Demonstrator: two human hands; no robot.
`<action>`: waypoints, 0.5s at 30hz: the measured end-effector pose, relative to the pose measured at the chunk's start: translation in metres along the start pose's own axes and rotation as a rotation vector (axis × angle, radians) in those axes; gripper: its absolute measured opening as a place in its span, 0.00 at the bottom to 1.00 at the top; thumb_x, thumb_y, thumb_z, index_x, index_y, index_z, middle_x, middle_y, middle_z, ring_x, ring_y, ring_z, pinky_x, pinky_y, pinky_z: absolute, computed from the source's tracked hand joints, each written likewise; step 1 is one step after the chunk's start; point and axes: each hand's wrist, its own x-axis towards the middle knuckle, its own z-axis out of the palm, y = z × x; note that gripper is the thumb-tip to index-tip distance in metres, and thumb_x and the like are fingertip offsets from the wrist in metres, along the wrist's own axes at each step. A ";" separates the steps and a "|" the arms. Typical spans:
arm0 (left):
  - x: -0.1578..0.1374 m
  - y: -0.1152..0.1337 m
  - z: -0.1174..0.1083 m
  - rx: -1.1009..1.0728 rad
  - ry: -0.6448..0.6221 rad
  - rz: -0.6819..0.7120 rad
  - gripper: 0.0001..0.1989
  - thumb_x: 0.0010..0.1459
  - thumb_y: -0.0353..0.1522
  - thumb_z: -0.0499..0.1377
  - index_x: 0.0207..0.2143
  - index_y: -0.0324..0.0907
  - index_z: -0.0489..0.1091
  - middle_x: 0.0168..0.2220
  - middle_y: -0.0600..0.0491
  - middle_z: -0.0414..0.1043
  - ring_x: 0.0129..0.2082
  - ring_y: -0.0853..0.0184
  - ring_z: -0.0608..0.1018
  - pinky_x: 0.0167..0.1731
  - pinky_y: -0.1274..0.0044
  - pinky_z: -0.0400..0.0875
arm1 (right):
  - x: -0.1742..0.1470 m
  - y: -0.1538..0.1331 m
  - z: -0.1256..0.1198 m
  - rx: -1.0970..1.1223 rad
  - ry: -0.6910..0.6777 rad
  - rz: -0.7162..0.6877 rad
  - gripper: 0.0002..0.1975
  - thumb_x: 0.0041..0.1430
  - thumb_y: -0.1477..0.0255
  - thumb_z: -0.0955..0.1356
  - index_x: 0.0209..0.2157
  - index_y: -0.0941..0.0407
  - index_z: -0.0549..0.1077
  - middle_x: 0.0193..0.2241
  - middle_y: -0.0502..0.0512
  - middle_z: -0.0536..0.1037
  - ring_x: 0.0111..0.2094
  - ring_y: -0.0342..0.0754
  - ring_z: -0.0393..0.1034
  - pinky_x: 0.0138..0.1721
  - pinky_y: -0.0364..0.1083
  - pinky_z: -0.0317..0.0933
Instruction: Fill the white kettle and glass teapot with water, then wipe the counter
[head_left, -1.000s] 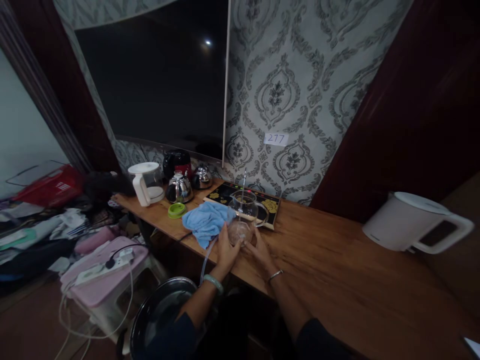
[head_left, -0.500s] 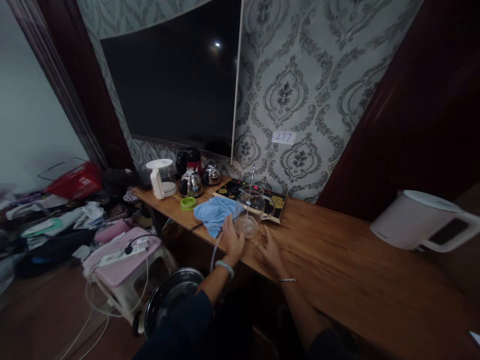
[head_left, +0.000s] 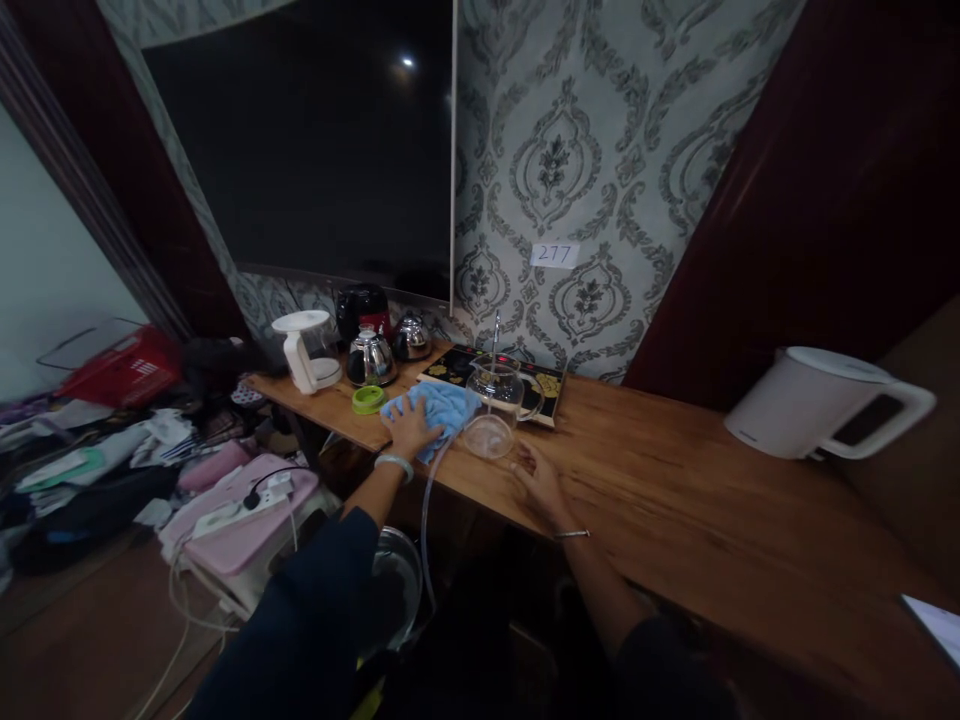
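My left hand (head_left: 411,428) rests on a crumpled light-blue cloth (head_left: 450,402), its fingers spread over the near left part. A clear glass teapot (head_left: 491,415) with a glass handle stands upright on the wooden table, just right of the cloth. Beside its base, on the right, my right hand (head_left: 541,482) is held with fingers loosely bent and apart, nothing in them. Behind the teapot lies a black induction cooker (head_left: 551,385) with gold flowers, and a thin metal spout (head_left: 496,330) rises there. A green lid (head_left: 368,400) lies left of the cloth.
Steel kettles (head_left: 371,358) and a white-handled glass jug (head_left: 304,352) stand at the table's left end. A large pale electric kettle (head_left: 802,405) is on the right. Below the front edge are a clear hose (head_left: 427,520), a metal pot (head_left: 405,575) and a pink stool (head_left: 240,545).
My left hand has left the glass teapot's side and moved left onto the blue cloth. My right hand stays near the teapot's base. The view has shifted slightly.
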 end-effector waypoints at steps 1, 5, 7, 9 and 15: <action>0.002 -0.002 0.001 -0.071 0.014 -0.005 0.27 0.47 0.36 0.67 0.51 0.40 0.71 0.61 0.36 0.63 0.61 0.37 0.63 0.59 0.44 0.49 | 0.000 0.000 0.000 0.001 0.004 -0.001 0.31 0.52 0.55 0.70 0.54 0.56 0.72 0.49 0.63 0.79 0.50 0.59 0.73 0.54 0.61 0.64; 0.008 -0.008 0.002 -0.384 0.189 -0.040 0.03 0.51 0.26 0.60 0.30 0.40 0.68 0.39 0.43 0.73 0.47 0.51 0.75 0.54 0.58 0.63 | -0.001 -0.002 -0.001 0.014 0.000 -0.010 0.31 0.53 0.55 0.68 0.55 0.57 0.72 0.49 0.65 0.78 0.48 0.57 0.74 0.53 0.59 0.66; 0.013 -0.011 -0.004 -0.451 0.279 -0.081 0.03 0.56 0.26 0.55 0.30 0.41 0.64 0.34 0.48 0.71 0.41 0.59 0.75 0.49 0.64 0.68 | -0.003 -0.003 -0.001 0.021 -0.006 -0.013 0.31 0.54 0.55 0.68 0.55 0.58 0.71 0.49 0.65 0.78 0.48 0.57 0.74 0.52 0.58 0.67; 0.019 -0.016 -0.018 -0.513 0.402 -0.132 0.04 0.59 0.26 0.51 0.33 0.42 0.62 0.34 0.51 0.68 0.39 0.63 0.73 0.46 0.69 0.69 | -0.004 -0.003 0.000 0.040 -0.007 -0.010 0.31 0.54 0.55 0.67 0.56 0.58 0.70 0.49 0.65 0.78 0.49 0.56 0.73 0.52 0.58 0.67; -0.004 -0.029 -0.096 -0.642 0.771 -0.059 0.06 0.59 0.29 0.53 0.40 0.41 0.63 0.37 0.54 0.66 0.40 0.68 0.71 0.47 0.75 0.68 | -0.002 -0.007 0.000 0.136 -0.013 0.021 0.32 0.53 0.53 0.68 0.55 0.57 0.72 0.49 0.63 0.79 0.49 0.57 0.73 0.53 0.59 0.66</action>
